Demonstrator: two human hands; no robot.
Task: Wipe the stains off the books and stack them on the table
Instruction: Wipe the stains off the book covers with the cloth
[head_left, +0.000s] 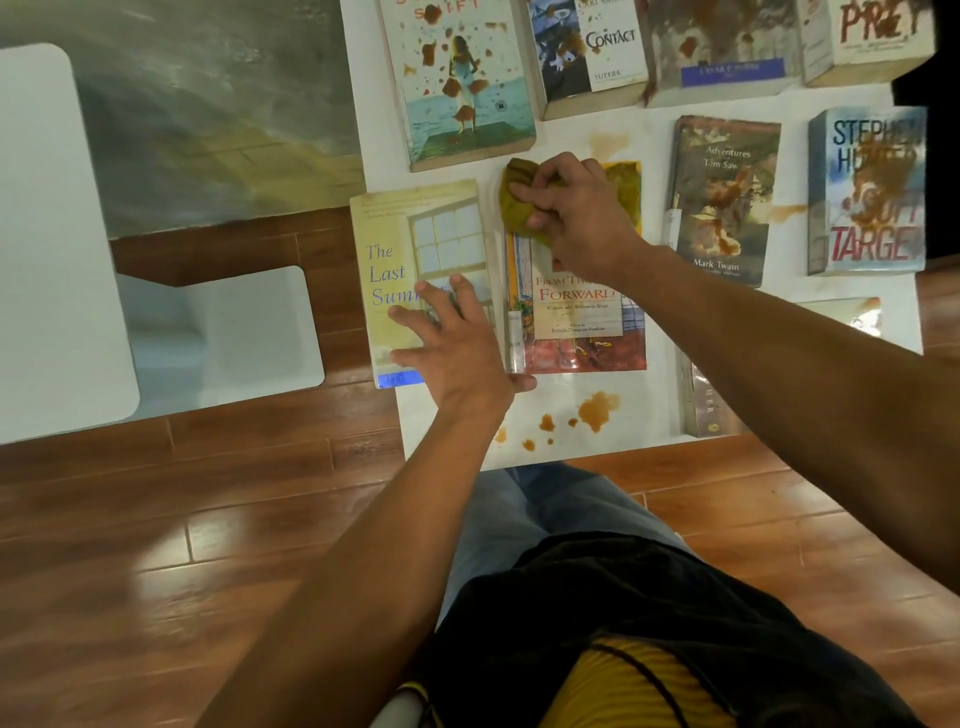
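Here, right hand (576, 218) curled round a yellow-green cloth (519, 208), pressing it on the upper part of the "From This Day Forward" book (576, 322) on the white table (571, 431). Left hand (452, 338) flat, fingers spread, on "The Last Summer" book (410, 249) just beside it.

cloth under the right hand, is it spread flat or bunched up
Bunched up. The cloth sits in a crumpled wad on the book, the right hand gripping it with curled fingers.

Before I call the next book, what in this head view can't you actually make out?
- Top of the From This Day Forward book: covered by the cloth in the right hand.
- Near-right book: right forearm hides the cover.
- Prey book: cut by the top edge.
- The Last Summer book: left hand covers the title.
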